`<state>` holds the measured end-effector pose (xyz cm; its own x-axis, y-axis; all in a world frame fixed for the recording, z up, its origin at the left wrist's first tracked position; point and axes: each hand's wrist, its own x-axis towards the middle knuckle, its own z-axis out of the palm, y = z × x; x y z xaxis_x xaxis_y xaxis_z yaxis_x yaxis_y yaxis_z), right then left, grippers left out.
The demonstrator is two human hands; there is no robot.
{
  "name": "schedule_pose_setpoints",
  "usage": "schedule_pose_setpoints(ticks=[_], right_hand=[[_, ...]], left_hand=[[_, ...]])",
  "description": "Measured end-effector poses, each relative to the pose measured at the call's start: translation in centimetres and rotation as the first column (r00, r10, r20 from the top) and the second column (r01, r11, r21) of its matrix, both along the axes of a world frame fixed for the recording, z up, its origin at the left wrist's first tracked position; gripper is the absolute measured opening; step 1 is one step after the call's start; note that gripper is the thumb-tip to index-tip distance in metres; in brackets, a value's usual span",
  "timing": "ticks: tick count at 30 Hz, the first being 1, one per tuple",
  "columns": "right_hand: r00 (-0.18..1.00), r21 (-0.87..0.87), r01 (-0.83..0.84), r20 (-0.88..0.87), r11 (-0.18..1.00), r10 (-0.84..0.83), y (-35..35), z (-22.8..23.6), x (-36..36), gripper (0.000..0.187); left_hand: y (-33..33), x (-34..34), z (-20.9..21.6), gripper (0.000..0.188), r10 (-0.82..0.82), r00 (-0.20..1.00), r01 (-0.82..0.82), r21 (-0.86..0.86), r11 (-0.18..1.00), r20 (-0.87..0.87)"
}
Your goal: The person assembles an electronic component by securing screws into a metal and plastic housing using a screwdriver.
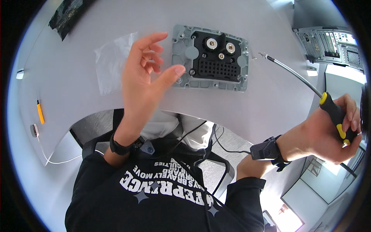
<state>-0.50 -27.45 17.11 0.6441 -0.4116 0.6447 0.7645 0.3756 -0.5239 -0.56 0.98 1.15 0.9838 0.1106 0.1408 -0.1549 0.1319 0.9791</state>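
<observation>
My right hand (326,133) is wrapped round the black and yellow handle of a screwdriver (295,75), out at the right. Its long metal shaft points up and left, and the tip is by the table near small screws (254,58). Just left of that tip lies a grey metal housing (178,44) with a black block (214,69) in its middle. Two round silver washers with bolts and a grid of holes show on the block. At the housing's left edge hovers my left hand (145,73), fingers apart and holding nothing.
A clear plastic bag (108,67) lies left of my left hand. Farther left are a thin orange-handled tool (40,112) and a white cable (63,161). A black plastic wrapper (69,17) sits at the far left; a metal computer chassis (328,44) stands at the far right.
</observation>
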Motion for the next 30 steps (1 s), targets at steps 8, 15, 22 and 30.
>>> schedule_pose_setpoints(ticks=[8, 15, 22, 30], right_hand=[[0.988, -0.361, 0.089, -0.088, 0.928, -0.129, 2.3, -1.0, 3.8, 0.013], [0.981, -0.339, -0.051, -0.194, 0.939, -0.016, 1.3, -1.2, 5.0, 0.017], [0.975, -0.327, -0.103, -0.219, 0.939, 0.031, 1.5, -0.6, 4.6, 0.02], [0.969, -0.398, -0.204, -0.212, 0.894, 0.127, 1.4, -0.7, 4.8, 0.02]], left_hand=[[-1.0, 0.1, -0.5, 0.058, -0.041, 0.999, 0.035, 0.239, 0.97, 0.019], [-0.8, 0.2, -0.5, 0.053, -0.058, 0.993, 0.023, 0.315, 0.949, 0.101], [-0.8, 0.3, -0.5, 0.048, -0.067, 0.989, 0.014, 0.364, 0.931, 0.134], [-0.8, 0.4, -0.6, 0.046, -0.071, 0.986, 0.013, 0.364, 0.931, 0.148]])
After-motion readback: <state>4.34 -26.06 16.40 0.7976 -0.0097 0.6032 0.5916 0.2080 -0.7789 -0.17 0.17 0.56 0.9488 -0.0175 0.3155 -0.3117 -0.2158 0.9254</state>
